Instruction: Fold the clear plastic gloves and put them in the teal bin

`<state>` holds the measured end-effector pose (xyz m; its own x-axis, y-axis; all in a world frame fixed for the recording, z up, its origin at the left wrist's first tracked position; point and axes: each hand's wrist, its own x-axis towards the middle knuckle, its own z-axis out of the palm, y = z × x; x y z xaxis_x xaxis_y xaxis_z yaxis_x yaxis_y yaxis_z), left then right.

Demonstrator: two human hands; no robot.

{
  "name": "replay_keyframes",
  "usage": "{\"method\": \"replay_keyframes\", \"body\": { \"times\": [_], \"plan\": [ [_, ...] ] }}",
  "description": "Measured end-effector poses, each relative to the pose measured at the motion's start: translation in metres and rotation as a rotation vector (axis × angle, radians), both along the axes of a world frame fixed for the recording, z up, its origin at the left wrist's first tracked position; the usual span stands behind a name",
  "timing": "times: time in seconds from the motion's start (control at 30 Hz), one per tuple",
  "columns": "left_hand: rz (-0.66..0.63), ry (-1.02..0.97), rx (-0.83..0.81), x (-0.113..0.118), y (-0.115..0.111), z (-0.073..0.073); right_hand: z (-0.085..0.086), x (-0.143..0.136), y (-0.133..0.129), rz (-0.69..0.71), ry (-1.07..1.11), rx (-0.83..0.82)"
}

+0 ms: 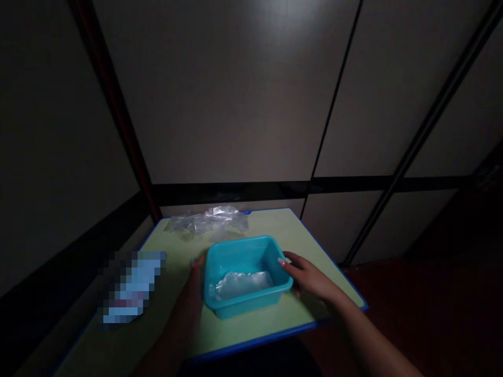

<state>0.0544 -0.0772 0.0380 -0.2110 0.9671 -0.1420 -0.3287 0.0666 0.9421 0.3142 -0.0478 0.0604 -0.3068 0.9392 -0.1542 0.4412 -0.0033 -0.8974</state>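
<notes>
A turquoise plastic basin (243,303) stands on a pale green table (275,327) with a blue edge. Inside it, on the bottom, lies a clear, shiny plastic piece (245,283). My right hand (304,273) grips the basin's right rim, thumb over the edge and the other fingers outside. At the basin's left side is my left hand (196,267), dim and partly blurred; its thumb shows close to the wall, while most of its fingers are hidden, so its hold is unclear.
Crumpled clear plastic (210,222) lies along the table's back edge. On the left side is a pixelated blue item (135,288). Pale panels (236,104) with dark strips rise behind the table. Reddish floor (393,293) shows at the right.
</notes>
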Motion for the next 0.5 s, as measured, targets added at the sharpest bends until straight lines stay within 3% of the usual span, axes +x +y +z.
{"method": "replay_keyframes", "body": {
  "times": [0.1,0.2,0.3,0.4,0.5],
  "plan": [
    [-0.016,-0.240,-0.131,0.012,-0.010,0.000,-0.016,-0.006,-0.004,-0.041,0.142,-0.066],
    [-0.029,-0.319,-0.168,0.024,-0.014,0.006,-0.014,-0.004,-0.004,-0.109,0.190,0.006],
    [0.001,-0.225,-0.049,0.027,-0.014,0.009,-0.002,0.003,-0.007,-0.121,0.212,0.193],
    [0.032,-0.008,0.014,0.025,-0.017,0.011,0.008,0.006,-0.017,-0.095,0.192,0.252],
    [-0.068,0.152,0.008,0.023,-0.022,0.013,0.011,0.006,-0.024,-0.077,0.161,0.247]
  ]
}}
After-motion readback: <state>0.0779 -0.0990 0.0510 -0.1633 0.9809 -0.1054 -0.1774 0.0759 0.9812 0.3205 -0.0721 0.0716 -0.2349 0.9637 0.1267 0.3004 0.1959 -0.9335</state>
